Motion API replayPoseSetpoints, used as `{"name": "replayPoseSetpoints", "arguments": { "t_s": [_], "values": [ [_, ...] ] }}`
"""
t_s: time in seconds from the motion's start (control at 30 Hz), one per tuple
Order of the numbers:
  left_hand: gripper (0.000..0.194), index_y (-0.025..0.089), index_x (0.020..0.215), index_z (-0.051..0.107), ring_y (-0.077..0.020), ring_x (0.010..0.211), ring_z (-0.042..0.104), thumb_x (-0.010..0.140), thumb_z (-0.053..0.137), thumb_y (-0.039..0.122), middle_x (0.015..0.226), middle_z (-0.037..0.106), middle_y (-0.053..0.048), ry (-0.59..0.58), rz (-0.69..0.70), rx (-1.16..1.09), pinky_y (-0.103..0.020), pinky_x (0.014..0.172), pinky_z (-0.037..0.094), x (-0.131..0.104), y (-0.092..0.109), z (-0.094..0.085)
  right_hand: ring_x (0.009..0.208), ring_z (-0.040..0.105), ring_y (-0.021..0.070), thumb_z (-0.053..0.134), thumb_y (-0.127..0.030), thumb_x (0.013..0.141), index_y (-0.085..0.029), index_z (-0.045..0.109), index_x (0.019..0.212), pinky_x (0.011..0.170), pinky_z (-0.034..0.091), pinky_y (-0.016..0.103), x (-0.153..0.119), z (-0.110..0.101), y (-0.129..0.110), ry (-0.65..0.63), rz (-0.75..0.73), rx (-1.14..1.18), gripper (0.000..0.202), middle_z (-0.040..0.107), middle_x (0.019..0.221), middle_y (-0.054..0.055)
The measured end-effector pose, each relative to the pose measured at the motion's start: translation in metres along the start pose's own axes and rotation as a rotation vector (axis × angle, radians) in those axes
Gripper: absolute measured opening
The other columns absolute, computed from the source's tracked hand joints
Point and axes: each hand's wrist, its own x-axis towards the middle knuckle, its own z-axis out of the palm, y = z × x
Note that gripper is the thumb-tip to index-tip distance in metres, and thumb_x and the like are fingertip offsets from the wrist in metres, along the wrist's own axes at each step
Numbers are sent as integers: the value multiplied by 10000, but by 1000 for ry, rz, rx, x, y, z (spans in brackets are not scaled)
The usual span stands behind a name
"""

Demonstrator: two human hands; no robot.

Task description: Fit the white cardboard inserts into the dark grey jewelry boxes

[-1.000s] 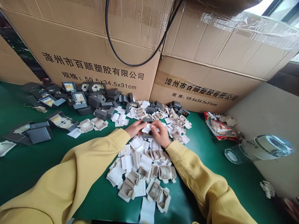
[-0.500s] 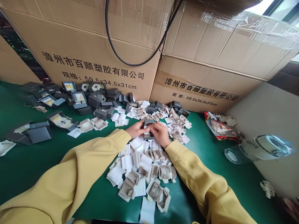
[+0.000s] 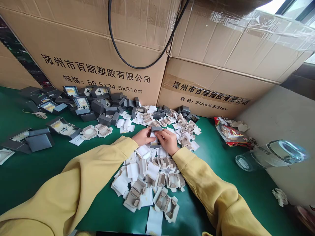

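A small dark grey hinged box (image 3: 156, 128) stands open between my hands in the middle of the table. My left hand (image 3: 144, 136) grips its left side, with the thumb laid across the front. From the right, my right hand (image 3: 169, 141) reaches its fingertips into the box, where something pale shows; the fingers hide what they pinch, if anything. Just below the hands lies a heap of white paper slips (image 3: 133, 171) and folded grey-white card inserts (image 3: 166, 203). Behind them are more card inserts (image 3: 165, 122) and slips.
Many dark boxes (image 3: 104, 120), some open, crowd the back left of the green table (image 3: 98, 177). Large cardboard cartons (image 3: 118, 49) wall off the back, a black cable (image 3: 140, 67) hanging before them. Rightward are a red snack packet (image 3: 231, 132), a clear cup (image 3: 270, 155) and crumpled tissue (image 3: 280, 196).
The view has shifted slightly. My right fingers have moved a little deeper into the open box, while my left hand keeps its hold.
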Motion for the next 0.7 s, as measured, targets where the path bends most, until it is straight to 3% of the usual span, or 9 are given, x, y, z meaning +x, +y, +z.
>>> {"name": "replayPoseSetpoints", "arguments": {
  "t_s": [0.2,0.7],
  "values": [
    [315,135,890,555,-112,581,461,590,625,200,643,515,30,41,-57,13,-242,571,398,2,5,3,610,530,111,456,-316,889,-204,667,823,566,403,215,-2,3,3,4,-12,-31,248,576,670,27],
    [326,113,843,556,-149,694,543,545,671,177,745,596,-10,-3,-127,-137,-293,694,446,3,15,4,600,523,112,445,-303,897,-199,657,804,563,384,221,-2,4,4,26,-74,-114,254,572,652,30]
  ]
}}
